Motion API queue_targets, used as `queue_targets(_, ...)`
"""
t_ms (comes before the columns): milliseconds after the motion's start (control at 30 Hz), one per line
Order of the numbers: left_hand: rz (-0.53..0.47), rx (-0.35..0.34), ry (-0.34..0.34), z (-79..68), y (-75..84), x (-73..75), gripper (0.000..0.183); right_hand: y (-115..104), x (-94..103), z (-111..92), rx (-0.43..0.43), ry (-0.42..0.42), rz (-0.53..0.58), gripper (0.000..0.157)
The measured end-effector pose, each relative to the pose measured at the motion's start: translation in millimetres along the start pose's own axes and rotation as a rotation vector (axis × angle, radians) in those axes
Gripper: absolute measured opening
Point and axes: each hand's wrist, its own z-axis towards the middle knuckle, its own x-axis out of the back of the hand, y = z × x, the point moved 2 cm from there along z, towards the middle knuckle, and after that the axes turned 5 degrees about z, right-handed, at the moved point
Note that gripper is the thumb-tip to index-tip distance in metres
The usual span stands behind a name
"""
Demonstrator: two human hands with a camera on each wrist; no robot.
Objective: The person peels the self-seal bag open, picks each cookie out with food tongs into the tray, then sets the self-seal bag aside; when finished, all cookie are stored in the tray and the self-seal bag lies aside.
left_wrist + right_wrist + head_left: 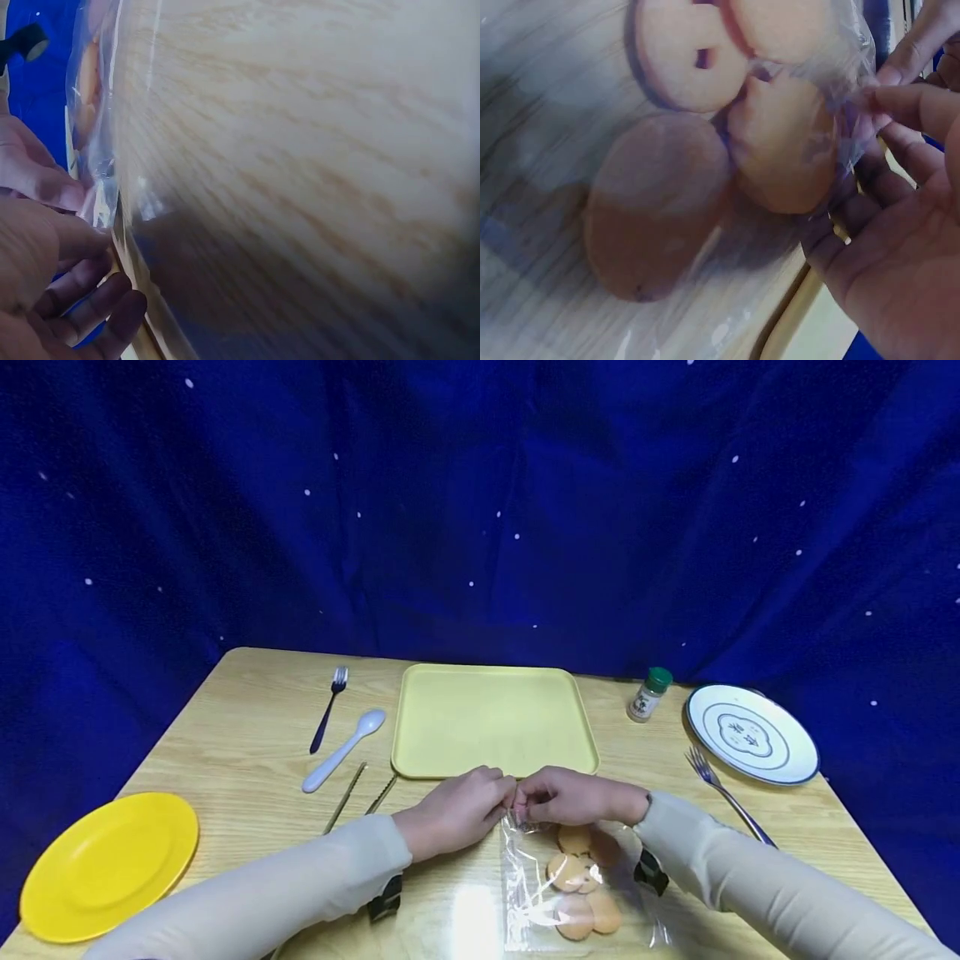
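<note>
A clear plastic bag [525, 893] lies on the table, holding several flat, round, orange-tan cookies [576, 914]. My left hand [467, 810] and right hand [573, 797] meet at the bag's far left corner. In the left wrist view, thumb and finger of the left hand [45, 255] pinch the gathered film. The right hand [907, 217] pinches the same crumpled edge, close beside the left fingertips. One cookie [690, 60] shows small holes through the plastic. Just beyond the hands lies a pale yellow tray [495, 722].
Left of the tray are tongs [347, 797], partly behind my left forearm, a white spoon [345, 750] and a dark-handled fork [328, 710]. A yellow plate [112, 864] sits far left. To the right are a green-capped shaker [649, 695], a white plate [795, 752] and another fork [727, 793].
</note>
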Motion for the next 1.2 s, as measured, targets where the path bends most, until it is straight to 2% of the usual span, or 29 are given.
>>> queue_targets(200, -0.001, 0.025, -0.012, 0.2, 1.6, 4.6, 0.018, -1.4, 2.5, 0.3, -0.014, 0.006, 0.062, 0.013)
queue_targets(467, -0.087, 0.037, -0.065, 3.0, 4.8, 5.9, 0.023, -1.3, 2.2, -2.8, -0.094, -0.036, 0.191, 0.015)
queue_targets(733, -0.149, 0.128, -0.084, 2.1, 6.6, 4.7, 0.03, -0.6, -0.7, -3.0, -0.128, -0.034, 0.239, 0.017)
queue_targets(1033, -0.211, 0.155, -0.072, 3.6, 3.1, 6.7, 0.027, 2.0, -0.6, -5.4, -0.115, 0.001, 0.219, 0.016)
queue_targets(1200, -0.268, 0.209, -0.111, 3.5, 1.8, 6.0, 0.035, 1.8, -0.8, -5.8, -0.112, 0.019, 0.23, 0.016)
